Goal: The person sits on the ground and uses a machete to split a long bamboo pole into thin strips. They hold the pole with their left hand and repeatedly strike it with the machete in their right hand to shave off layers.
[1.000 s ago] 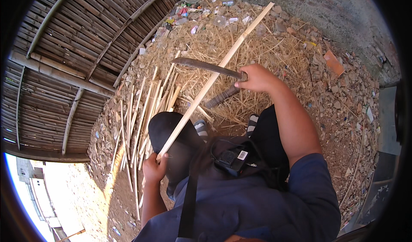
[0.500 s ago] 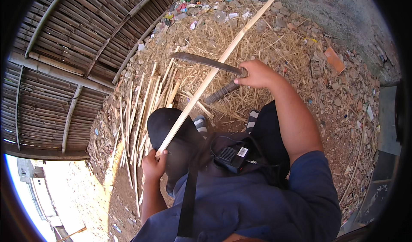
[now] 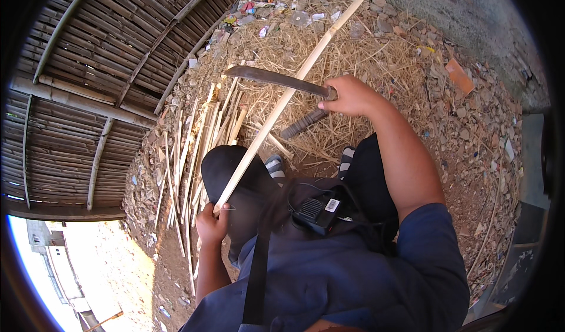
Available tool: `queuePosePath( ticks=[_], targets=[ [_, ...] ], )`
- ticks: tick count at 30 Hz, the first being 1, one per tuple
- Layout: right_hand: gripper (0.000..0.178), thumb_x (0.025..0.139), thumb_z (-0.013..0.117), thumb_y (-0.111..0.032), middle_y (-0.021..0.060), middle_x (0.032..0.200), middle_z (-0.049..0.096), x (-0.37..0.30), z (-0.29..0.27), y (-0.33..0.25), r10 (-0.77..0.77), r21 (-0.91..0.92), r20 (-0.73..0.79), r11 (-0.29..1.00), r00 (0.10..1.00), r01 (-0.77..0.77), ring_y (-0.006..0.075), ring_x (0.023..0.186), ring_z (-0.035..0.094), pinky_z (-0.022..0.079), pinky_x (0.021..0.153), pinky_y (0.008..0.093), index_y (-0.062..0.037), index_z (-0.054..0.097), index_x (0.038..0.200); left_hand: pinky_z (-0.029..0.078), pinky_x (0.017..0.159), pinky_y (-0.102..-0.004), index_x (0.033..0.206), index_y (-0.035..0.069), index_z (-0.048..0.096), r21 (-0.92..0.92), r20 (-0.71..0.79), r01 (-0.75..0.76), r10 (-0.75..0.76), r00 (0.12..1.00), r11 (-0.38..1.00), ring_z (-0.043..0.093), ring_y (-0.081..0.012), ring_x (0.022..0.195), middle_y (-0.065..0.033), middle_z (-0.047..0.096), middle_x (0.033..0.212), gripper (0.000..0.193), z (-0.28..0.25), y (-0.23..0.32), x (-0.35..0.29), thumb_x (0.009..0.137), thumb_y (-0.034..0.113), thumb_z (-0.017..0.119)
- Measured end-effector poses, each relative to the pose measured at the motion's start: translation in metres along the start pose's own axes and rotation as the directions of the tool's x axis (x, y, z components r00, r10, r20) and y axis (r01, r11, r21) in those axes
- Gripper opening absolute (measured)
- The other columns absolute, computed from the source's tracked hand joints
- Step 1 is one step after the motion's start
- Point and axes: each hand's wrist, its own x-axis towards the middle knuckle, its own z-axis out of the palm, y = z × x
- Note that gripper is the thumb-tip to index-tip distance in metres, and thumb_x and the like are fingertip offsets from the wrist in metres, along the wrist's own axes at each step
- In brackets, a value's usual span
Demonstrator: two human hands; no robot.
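Pale wooden strip (image 3: 276, 120), one, long: lower end pinched in left hand (image 3: 210, 226), slanting outward over the knee (image 3: 221, 166). Curved dark knife (image 3: 265, 75), one: grasped in right hand (image 3: 353, 97), crossing the strip.

Smooth, pale wooden strip (image 3: 272, 126) and dull, dark metal blade (image 3: 265, 76).
Around them: coarse, dry straw-like shavings (image 3: 353, 58), a rough masonry wall (image 3: 465, 23), ridged bamboo panelling (image 3: 65, 149), a matt navy cloth shirt (image 3: 359, 273).

The left hand (image 3: 212, 226) hides the near end of the pale strip (image 3: 259, 138); the lower edge crops the shirt (image 3: 365, 273).
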Motion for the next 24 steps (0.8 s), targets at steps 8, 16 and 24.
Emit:
queuePosePath(
  ticks=[8, 16, 24],
  targets=[
    [0.041, 0.082, 0.080, -0.037, 0.0179, 0.085, 0.069, -0.001, 0.004, 0.003, -0.018, 0.003, -0.045, 1.000, 0.999, 0.018, 0.0336, 0.083, 0.069, 0.052, 0.075, 0.0436, -0.0020, 0.070, 0.102, 0.043, 0.051, -0.0476, 0.067, 0.003, 0.053, 0.013, 0.010, -0.019, 0.019, 1.000, 1.000, 0.057, -0.0397, 0.051, -0.0184, 0.055, 0.055, 0.048, 0.002, -0.006, 0.001, 0.088, 0.040, 0.076],
    [0.042, 0.081, 0.081, -0.037, 0.0147, 0.084, 0.069, -0.003, -0.025, 0.015, 0.120, 0.111, -0.021, 0.987, 0.993, -0.117, 0.0305, 0.083, 0.069, 0.051, 0.074, 0.0424, -0.0024, 0.071, 0.102, 0.046, 0.053, -0.0491, 0.068, 0.002, 0.055, 0.016, 0.043, 0.014, -0.015, 0.999, 1.000, 0.060, -0.0411, 0.053, -0.0188, 0.058, 0.057, 0.047, 0.000, -0.003, 0.003, 0.087, 0.040, 0.076],
    [0.038, 0.079, 0.084, -0.036, 0.0167, 0.081, 0.069, -0.008, -0.003, -0.019, -0.022, -0.095, 0.006, 0.995, 1.000, 0.022, 0.0333, 0.078, 0.068, 0.050, 0.069, 0.0436, -0.0082, 0.072, 0.102, 0.050, 0.058, -0.0493, 0.075, 0.003, 0.064, 0.037, 0.079, 0.077, -0.080, 0.994, 0.996, 0.066, -0.0417, 0.061, -0.0190, 0.063, 0.061, 0.044, -0.007, 0.000, 0.003, 0.085, 0.045, 0.076]
  ],
)
